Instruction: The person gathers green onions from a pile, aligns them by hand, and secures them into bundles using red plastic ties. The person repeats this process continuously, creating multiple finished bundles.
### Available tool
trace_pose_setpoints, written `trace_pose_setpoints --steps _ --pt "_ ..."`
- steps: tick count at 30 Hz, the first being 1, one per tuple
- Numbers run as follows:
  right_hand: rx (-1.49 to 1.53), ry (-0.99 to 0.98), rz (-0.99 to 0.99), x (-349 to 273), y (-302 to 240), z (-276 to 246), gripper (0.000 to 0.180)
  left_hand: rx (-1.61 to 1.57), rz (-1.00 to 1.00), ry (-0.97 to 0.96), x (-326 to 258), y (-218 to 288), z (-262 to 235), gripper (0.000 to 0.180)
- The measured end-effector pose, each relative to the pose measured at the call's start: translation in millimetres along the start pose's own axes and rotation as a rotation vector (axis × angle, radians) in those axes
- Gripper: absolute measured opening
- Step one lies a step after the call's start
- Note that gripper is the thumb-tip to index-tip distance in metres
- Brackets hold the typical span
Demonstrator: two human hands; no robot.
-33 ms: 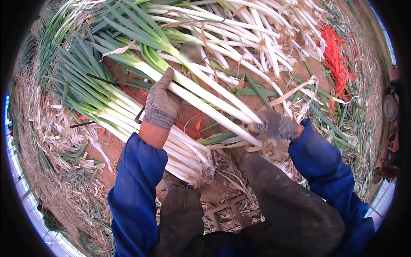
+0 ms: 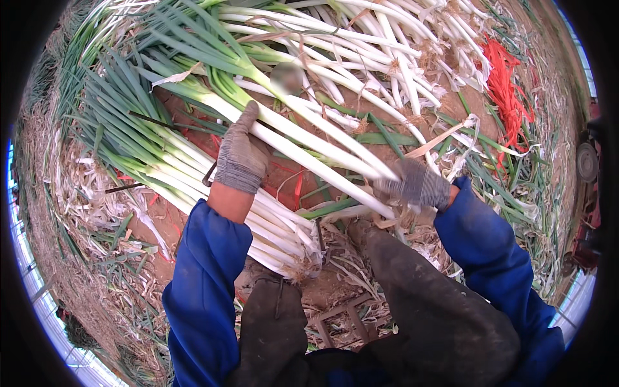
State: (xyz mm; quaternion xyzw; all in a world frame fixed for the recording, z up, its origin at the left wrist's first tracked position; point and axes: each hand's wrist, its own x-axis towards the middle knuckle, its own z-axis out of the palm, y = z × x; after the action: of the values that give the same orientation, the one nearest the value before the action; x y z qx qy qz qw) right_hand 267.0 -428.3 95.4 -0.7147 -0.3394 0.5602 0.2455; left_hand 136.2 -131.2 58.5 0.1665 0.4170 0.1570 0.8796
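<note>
Several long Welsh onions (image 2: 309,164) stretch between my two gloved hands, white shanks toward the lower right and green leaves toward the upper left. My left hand (image 2: 244,149) is wrapped around their middle, the thumb lying along the top. At the root end my right hand (image 2: 416,184) is closed around the shanks; its fingers are partly blurred. Below my left hand lies a neat bundle of Welsh onions (image 2: 271,226), roots toward my knees. Dark thin rods (image 2: 151,119) stand beside the bundle.
A loose heap of Welsh onions (image 2: 367,42) lies beyond my hands. Red plastic strips (image 2: 506,90) are piled at the right. Between my legs is a brown metal frame (image 2: 353,320). Leaf scraps (image 2: 135,277) litter the ground, and a wheel (image 2: 587,161) stands at the far right.
My right hand has shifted slightly at the root end of the Welsh onions. My left hand stays nearly in place.
</note>
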Motion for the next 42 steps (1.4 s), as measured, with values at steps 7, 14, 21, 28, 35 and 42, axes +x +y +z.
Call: trace_pose_setpoints --steps 7,14,21,28,35,42 --pt "0.028 0.069 -0.103 22.3 -26.0 24.0 0.072 -0.14 -0.333 -0.329 -25.7 -32.9 16.2 0.05" --pt "0.484 -0.133 -0.07 -22.4 -2.1 56.8 0.077 -0.055 -0.15 -0.183 -31.9 -10.2 8.0 0.025" --pt "-0.021 0.433 0.744 -166.7 173.3 29.7 0.033 -0.006 0.016 -0.091 -11.1 23.3 -3.4 0.019" --pt "-0.053 0.603 0.23 -128.1 65.9 -11.9 0.029 -0.105 -0.188 -0.167 -12.1 -17.2 4.9 0.026" --pt "0.353 -0.248 0.119 -20.0 -44.3 30.1 0.061 -0.033 -0.162 -0.113 -16.8 0.1 28.8 0.029" --pt "0.4 -0.122 0.022 -1.0 -31.4 33.1 0.048 -0.025 -0.213 -0.042 -25.4 -13.6 22.8 0.03"
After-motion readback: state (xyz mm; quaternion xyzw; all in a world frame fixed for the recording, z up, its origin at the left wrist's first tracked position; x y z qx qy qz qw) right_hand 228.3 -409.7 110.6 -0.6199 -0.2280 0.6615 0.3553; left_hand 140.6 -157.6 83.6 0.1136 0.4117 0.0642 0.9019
